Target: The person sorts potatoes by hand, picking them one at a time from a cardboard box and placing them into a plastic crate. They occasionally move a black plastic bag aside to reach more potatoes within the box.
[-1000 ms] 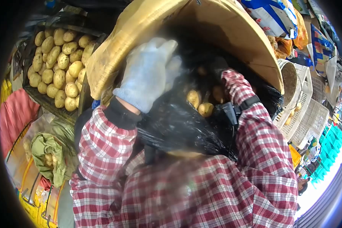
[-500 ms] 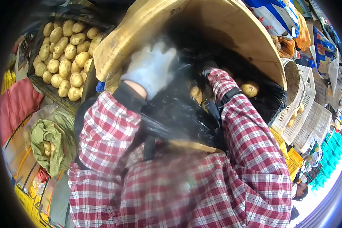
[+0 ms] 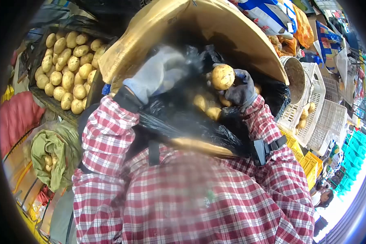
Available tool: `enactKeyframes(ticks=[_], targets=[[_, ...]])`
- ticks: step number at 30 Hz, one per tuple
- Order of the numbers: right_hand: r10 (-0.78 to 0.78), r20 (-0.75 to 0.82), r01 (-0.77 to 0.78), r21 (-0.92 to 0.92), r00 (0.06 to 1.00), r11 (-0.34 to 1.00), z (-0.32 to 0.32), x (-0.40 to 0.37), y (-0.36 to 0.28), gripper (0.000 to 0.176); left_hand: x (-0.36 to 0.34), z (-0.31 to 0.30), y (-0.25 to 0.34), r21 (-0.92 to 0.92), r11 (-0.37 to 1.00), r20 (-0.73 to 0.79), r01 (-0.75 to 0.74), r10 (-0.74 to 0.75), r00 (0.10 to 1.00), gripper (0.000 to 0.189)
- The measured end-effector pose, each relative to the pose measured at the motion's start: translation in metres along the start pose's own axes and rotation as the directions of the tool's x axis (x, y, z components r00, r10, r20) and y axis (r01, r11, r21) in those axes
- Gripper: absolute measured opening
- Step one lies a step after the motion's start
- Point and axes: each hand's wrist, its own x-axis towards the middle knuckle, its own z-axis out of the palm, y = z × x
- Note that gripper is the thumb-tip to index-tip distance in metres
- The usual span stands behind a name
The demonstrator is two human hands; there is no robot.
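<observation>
My right hand, in a dark grey glove, holds up a round yellow potato over the open cardboard box. My left hand, in a light grey glove, is at the left inside of the box, beside the bunched black plastic liner. Blur smears its fingers, so its grip on the plastic does not show. Below my right hand, loose potatoes rest on the black plastic. The tall cardboard wall curves behind both hands.
At the left stands a crate of potatoes, with a green sack holding a few more in front. To the right are a bucket, white plastic baskets and yellow crates. A person is at the far right.
My right hand has risen out of the black plastic with a potato in it. My left hand stays at the left inside of the box, its fingers no longer plainly spread. The view has shifted slightly.
</observation>
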Motion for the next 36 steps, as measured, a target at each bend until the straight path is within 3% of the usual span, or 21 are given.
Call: enactKeyframes(ticks=[1,2,3,5,7,8,9,11,13,14,17,21,23,25,26,27,28,29,30,34,36], targets=[[-0.035,-0.030,0.036,0.007,0.999,0.999,0.008,0.000,0.006,0.057,0.002,0.014,-0.001,-0.217,0.969,-0.013,-0.115,0.115,0.993,0.019],[-0.070,-0.058,0.070,0.012,0.996,0.997,0.019,0.002,0.018,0.056,0.000,0.023,0.008,0.196,0.895,0.051,-0.402,0.400,0.915,0.020],[-0.103,-0.084,0.105,0.018,0.991,0.994,0.030,0.004,0.029,0.056,-0.003,0.033,0.017,0.556,0.588,0.110,-0.588,0.649,0.753,0.021],[-0.140,-0.107,0.147,0.055,0.984,0.988,0.049,0.009,0.048,0.049,-0.011,0.056,0.013,0.579,0.496,0.265,-0.647,0.636,0.724,0.026],[-0.167,-0.144,0.181,0.093,0.975,0.979,0.064,0.009,0.066,0.044,-0.016,0.061,0.013,0.207,0.905,0.163,-0.370,0.341,0.926,0.029],[-0.184,-0.168,0.204,0.110,0.968,0.973,0.069,0.006,0.071,0.043,-0.018,0.062,0.013,-0.015,0.987,0.178,-0.162,0.162,0.971,0.031],[-0.183,-0.127,0.196,0.101,0.975,0.975,0.072,0.000,0.069,0.045,-0.013,0.050,0.010,0.315,0.916,0.181,-0.247,0.198,0.963,0.030],[-0.170,-0.061,0.175,0.093,0.984,0.980,0.080,-0.018,0.064,0.051,-0.009,0.021,0.004,0.821,0.482,0.210,-0.307,0.245,0.947,0.029],[-0.245,-0.068,0.252,0.145,0.967,0.957,0.089,-0.027,0.052,0.058,-0.022,0.021,0.015,0.929,0.336,-0.142,0.156,-0.068,0.988,0.027],[-0.268,-0.115,0.282,0.126,0.957,0.951,0.094,-0.033,0.048,0.058,-0.026,0.021,0.017,0.951,0.251,-0.182,0.180,-0.016,0.983,0.027],[-0.306,-0.170,0.321,0.072,0.937,0.944,0.090,-0.042,0.040,0.059,-0.044,0.028,0.050,0.958,0.280,-0.180,0.067,0.399,0.899,0.035],[-0.382,-0.209,0.385,-0.028,0.900,0.923,0.085,-0.039,0.043,0.058,-0.071,0.044,0.079,0.953,0.251,-0.130,-0.171,0.846,0.518,0.049],[-0.379,-0.229,0.375,-0.064,0.897,0.925,0.087,-0.032,0.045,0.061,-0.084,0.064,0.077,0.938,0.215,-0.061,-0.273,0.875,0.480,0.049],[-0.400,-0.313,0.397,-0.078,0.861,0.915,0.103,-0.028,0.050,0.064,-0.087,0.084,0.066,0.838,0.364,-0.047,-0.407,0.791,0.610,0.056],[-0.412,-0.174,0.398,-0.110,0.894,0.911,0.108,-0.033,0.052,0.073,-0.072,0.101,0.042,0.586,0.630,-0.182,-0.511,0.716,0.674,0.066],[-0.424,-0.125,0.397,-0.191,0.897,0.898,0.114,-0.037,0.057,0.075,-0.073,0.111,0.039,0.721,0.587,-0.208,-0.369,0.691,0.693,0.069],[-0.434,-0.073,0.400,-0.272,0.898,0.875,0.123,-0.041,0.064,0.077,-0.070,0.110,0.034,0.258,0.883,-0.322,-0.393,0.462,0.826,0.062],[-0.439,-0.019,0.406,-0.348,0.898,0.845,0.131,-0.043,0.066,0.079,-0.064,0.104,0.027,-0.275,0.921,-0.280,-0.276,0.198,0.939,0.056],[-0.356,0.106,0.371,-0.300,0.929,0.879,0.136,-0.051,0.059,0.083,-0.053,0.082,0.016,-0.376,0.890,-0.208,-0.259,0.192,0.959,0.044],[-0.410,-0.052,0.267,-0.682,0.911,0.681,0.129,-0.054,0.046,0.070,-0.055,0.052,0.019,-0.729,0.666,-0.185,-0.158,0.031,0.982,0.045],[-0.472,0.056,0.290,-0.850,0.880,0.440,0.123,-0.051,0.059,0.065,-0.061,0.047,0.021,-0.777,0.610,-0.180,-0.157,0.024,0.983,0.046]])
